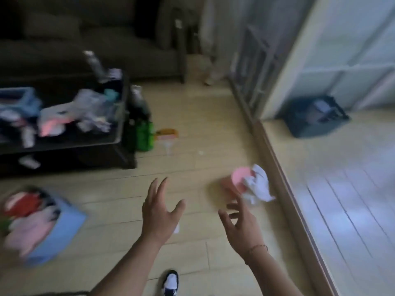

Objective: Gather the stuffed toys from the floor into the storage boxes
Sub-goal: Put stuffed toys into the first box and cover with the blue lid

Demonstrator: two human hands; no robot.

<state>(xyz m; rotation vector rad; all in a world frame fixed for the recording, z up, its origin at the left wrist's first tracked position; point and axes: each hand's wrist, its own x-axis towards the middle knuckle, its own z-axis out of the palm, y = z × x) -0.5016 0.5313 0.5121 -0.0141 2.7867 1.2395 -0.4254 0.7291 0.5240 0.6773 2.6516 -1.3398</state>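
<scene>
- The pale wood-plank floor (192,116) fills the middle of your view; a raised wooden threshold (275,150) runs from about 1 o'clock down to 5 o'clock and fences it off from the brighter room beyond.
- The low black coffee table (119,116) at 10 o'clock carries blurred clutter, too smeared to name; it reads as an obstacle rather than a place to search.
- The light-blue fabric storage box (62,227) sits on the floor at 8 o'clock, open-topped and already packed with red and pink soft things, so I judge it your drop point.
- A dark crate (316,122) stands at 2 o'clock beyond the threshold; whether it serves the task is unclear.
- The pink-and-white stuffed toy (250,184) lies on the floor at 3 o'clock, close against the threshold.
- Your right hand (241,225) is bare, fingers spread and curled, just short of the toy, shaped for a grab.
- Your left hand (160,210) is empty too, fingers spread wide, probably for balance.
</scene>
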